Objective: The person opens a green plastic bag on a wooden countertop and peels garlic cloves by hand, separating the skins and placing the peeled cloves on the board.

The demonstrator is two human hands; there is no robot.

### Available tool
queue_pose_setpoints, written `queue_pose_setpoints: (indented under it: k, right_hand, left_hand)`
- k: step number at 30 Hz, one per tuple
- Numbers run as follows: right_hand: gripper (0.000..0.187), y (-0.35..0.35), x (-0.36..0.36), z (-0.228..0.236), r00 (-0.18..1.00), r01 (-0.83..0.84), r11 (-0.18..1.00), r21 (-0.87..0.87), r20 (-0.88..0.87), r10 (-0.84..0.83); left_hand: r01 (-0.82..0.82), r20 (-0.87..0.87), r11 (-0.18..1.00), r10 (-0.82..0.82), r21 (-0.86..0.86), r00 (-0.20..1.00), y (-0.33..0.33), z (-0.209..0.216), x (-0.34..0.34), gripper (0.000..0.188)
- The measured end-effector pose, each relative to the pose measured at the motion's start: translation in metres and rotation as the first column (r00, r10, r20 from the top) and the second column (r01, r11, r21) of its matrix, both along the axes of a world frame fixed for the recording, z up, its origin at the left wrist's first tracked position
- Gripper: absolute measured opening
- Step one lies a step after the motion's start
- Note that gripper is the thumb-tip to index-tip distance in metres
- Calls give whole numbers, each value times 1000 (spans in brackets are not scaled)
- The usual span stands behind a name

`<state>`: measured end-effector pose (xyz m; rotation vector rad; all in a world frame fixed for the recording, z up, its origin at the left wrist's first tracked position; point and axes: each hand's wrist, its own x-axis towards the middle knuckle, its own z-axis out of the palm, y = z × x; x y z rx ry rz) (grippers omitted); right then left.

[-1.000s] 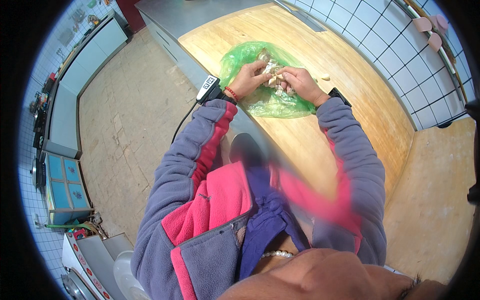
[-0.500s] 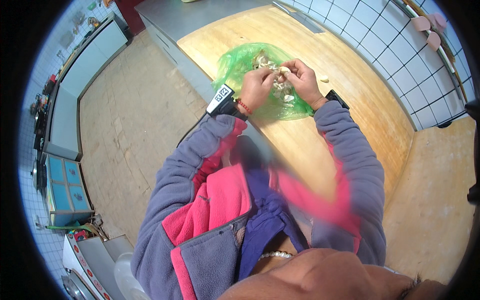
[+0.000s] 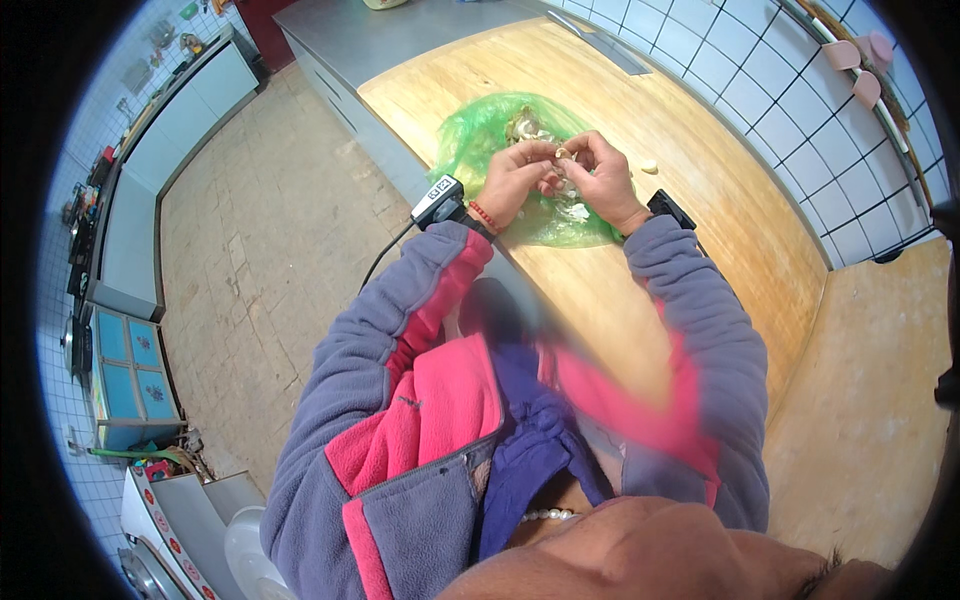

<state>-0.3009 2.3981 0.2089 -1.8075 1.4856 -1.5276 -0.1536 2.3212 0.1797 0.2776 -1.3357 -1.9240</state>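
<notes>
Both hands meet over a crumpled green plastic bag (image 3: 470, 130) spread on the wooden board. My right hand (image 3: 606, 180) is closed in a pinch on a small pale garlic clove (image 3: 562, 154). From the other side, the bent fingertips of my left hand (image 3: 512, 182) press against the same clove, partly hiding it. Papery garlic skins (image 3: 572, 212) lie on the bag under the hands, and a garlic bulb (image 3: 524, 127) rests among them at the far side. One peeled clove (image 3: 650, 167) sits on the board, right of my right hand.
The wooden board (image 3: 720, 220) runs along a tiled wall (image 3: 740, 60). A flat long-bladed tool (image 3: 600, 42) lies at its far edge. Grey countertop (image 3: 350, 40) continues beyond the board. Pink utensils (image 3: 855, 70) hang on the wall to the right. Tiled floor (image 3: 260, 230) spans the left.
My fingers have shifted slightly around the clove; the left fingers are now more stretched across toward the right hand. Bag, skins and the peeled clove sit slightly lower in view.
</notes>
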Motion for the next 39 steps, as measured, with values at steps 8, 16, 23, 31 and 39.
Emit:
queue_pose_setpoints:
  k: [8,16,23,31,39]
  right_hand:
    - [10,-3,0,-2,1000,-30,993,-112,-12,29]
    - [12,6,5,3,986,40,998,-40,-160,-45]
    - [13,4,6,3,925,97,986,-139,-352,-141]
    - [13,4,5,1,837,51,967,-248,-517,-177]
    - [13,2,6,-2,773,5,944,-329,-598,-212]
  left_hand:
    - [-75,67,970,92,-230,994,-4,-4,-2,24]
    - [-119,37,990,122,-80,992,3,3,-2,15]
    - [-165,102,975,180,-148,978,3,1,-2,12]
    - [-227,227,943,283,-244,932,5,4,-1,12]
    - [-311,257,812,478,-494,840,6,2,-4,10]
